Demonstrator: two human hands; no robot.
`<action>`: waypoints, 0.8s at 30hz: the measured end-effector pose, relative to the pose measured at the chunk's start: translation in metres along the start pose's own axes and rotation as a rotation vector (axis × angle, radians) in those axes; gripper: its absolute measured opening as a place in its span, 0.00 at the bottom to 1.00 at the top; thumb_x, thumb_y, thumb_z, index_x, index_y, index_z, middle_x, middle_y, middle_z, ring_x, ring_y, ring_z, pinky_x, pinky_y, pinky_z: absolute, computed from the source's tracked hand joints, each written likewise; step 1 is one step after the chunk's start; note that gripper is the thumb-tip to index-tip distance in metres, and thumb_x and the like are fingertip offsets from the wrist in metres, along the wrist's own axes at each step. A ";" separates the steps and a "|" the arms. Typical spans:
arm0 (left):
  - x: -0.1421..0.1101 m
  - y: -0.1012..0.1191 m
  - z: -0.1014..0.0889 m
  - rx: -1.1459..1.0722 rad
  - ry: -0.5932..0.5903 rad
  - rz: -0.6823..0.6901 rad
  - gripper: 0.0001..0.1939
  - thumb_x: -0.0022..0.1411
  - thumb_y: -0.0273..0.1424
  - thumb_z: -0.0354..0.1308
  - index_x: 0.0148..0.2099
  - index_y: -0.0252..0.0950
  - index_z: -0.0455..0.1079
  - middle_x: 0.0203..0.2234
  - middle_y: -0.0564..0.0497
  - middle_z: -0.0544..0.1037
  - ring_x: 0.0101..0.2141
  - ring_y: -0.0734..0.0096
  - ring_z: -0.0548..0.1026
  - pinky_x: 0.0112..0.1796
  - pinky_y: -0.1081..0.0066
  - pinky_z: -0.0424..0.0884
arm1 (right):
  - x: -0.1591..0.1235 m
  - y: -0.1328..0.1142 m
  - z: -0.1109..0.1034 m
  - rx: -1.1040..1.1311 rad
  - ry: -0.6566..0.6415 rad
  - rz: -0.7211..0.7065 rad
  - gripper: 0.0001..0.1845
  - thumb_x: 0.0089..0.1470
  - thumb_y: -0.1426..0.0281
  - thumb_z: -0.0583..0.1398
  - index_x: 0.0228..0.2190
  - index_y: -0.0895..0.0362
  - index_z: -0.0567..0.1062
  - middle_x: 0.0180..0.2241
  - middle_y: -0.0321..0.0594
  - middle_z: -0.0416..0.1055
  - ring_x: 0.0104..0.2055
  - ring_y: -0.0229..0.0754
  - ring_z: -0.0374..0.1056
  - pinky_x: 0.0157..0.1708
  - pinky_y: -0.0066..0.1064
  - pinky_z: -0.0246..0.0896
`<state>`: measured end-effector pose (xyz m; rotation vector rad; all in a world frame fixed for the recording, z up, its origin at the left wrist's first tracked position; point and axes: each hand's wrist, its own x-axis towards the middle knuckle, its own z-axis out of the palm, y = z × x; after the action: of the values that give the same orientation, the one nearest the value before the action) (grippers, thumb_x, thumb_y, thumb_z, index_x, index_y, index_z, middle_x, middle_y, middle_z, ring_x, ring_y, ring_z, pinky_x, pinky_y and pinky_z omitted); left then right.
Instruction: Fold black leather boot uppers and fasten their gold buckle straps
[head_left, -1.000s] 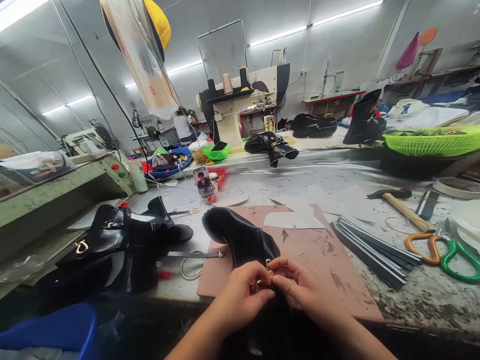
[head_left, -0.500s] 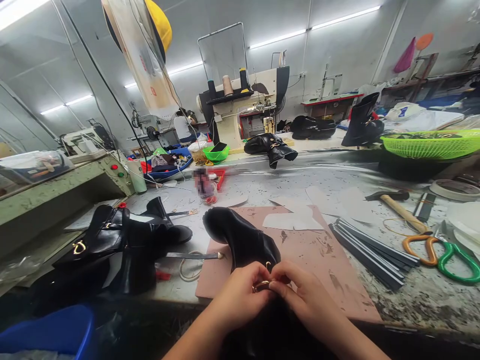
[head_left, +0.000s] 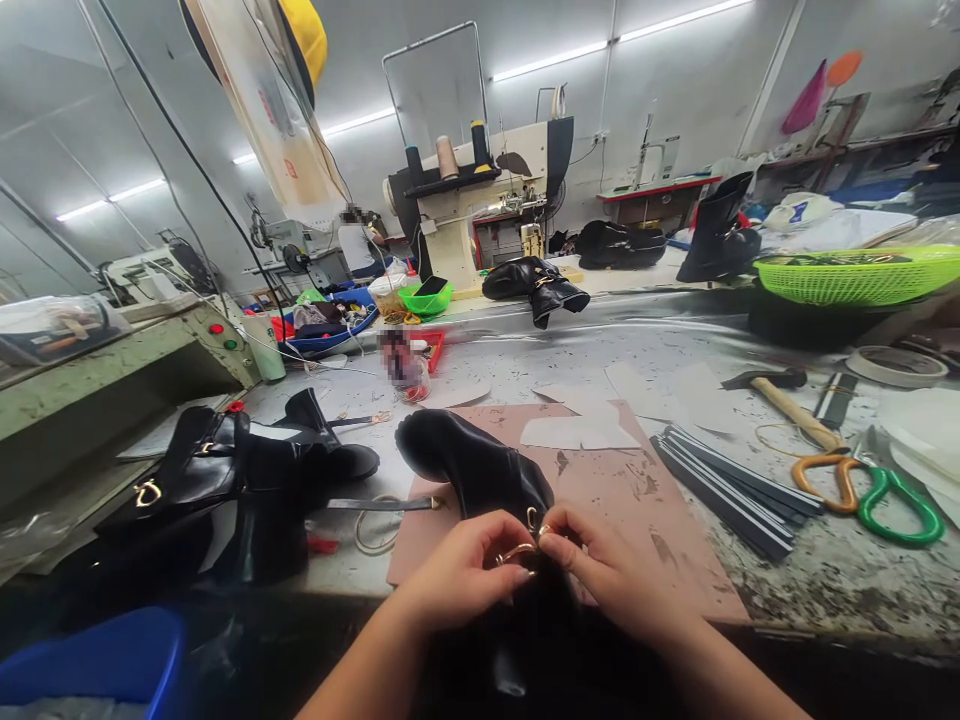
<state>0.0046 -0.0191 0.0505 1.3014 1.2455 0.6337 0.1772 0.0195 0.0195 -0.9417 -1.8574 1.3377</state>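
Note:
A black leather boot [head_left: 487,465] lies with its toe pointing away to the left, its shaft running down toward my lap. Over the shaft, my left hand [head_left: 476,560] is closed with thumb and forefinger around a curved gold buckle [head_left: 517,552]. My right hand [head_left: 600,560] pinches at the right end of that same buckle, with the fingertips of both hands almost meeting. Just above them a small gold ring [head_left: 532,518] shows on the boot. Whether a strap is threaded there, my fingers hide.
A pink board [head_left: 660,540] lies beneath the boot. More black boots [head_left: 262,500] stand at left, above a blue bin [head_left: 97,660]. Dark strips [head_left: 727,490], scissors [head_left: 896,505] and a hammer [head_left: 795,405] lie at right. Behind stands a sewing machine [head_left: 517,160].
My fingertips have shifted slightly at the buckle, and more of its gold curve now shows beside my left thumb. The boot stays put; the view has tilted a little.

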 end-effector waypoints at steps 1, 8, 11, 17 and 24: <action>0.000 0.000 -0.002 -0.020 -0.017 0.005 0.08 0.51 0.28 0.56 0.35 0.34 0.63 0.25 0.56 0.65 0.24 0.78 0.65 0.25 0.76 0.65 | 0.001 0.001 0.001 -0.001 -0.003 0.003 0.12 0.54 0.60 0.52 0.25 0.54 0.65 0.24 0.34 0.65 0.28 0.39 0.61 0.29 0.30 0.58; 0.003 0.006 -0.009 0.213 0.055 0.023 0.07 0.49 0.26 0.58 0.34 0.35 0.66 0.26 0.55 0.69 0.29 0.74 0.68 0.30 0.74 0.64 | 0.003 0.003 0.006 -0.016 -0.010 0.035 0.14 0.56 0.58 0.49 0.25 0.53 0.62 0.24 0.33 0.61 0.27 0.39 0.59 0.27 0.29 0.56; 0.002 0.013 -0.004 0.447 0.084 0.045 0.07 0.50 0.26 0.57 0.35 0.36 0.69 0.27 0.54 0.72 0.30 0.70 0.69 0.32 0.73 0.63 | 0.001 0.004 0.005 -0.002 -0.038 0.052 0.14 0.56 0.58 0.48 0.25 0.53 0.60 0.23 0.32 0.60 0.27 0.39 0.58 0.26 0.29 0.55; 0.004 0.015 0.002 0.602 0.099 0.039 0.06 0.52 0.27 0.56 0.36 0.37 0.68 0.30 0.52 0.74 0.32 0.67 0.70 0.32 0.71 0.62 | -0.001 0.013 0.013 -0.017 0.058 0.102 0.15 0.57 0.57 0.46 0.25 0.54 0.60 0.24 0.33 0.60 0.27 0.39 0.59 0.28 0.30 0.56; 0.012 0.003 0.004 0.332 0.105 -0.018 0.06 0.48 0.26 0.57 0.31 0.36 0.63 0.26 0.55 0.69 0.29 0.71 0.67 0.30 0.73 0.62 | -0.001 0.025 0.026 -0.001 0.243 -0.037 0.14 0.58 0.60 0.48 0.27 0.55 0.65 0.24 0.35 0.65 0.27 0.39 0.64 0.28 0.29 0.59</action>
<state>0.0124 -0.0091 0.0489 1.5422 1.4927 0.5009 0.1604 0.0115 -0.0111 -1.0166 -1.6818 1.1452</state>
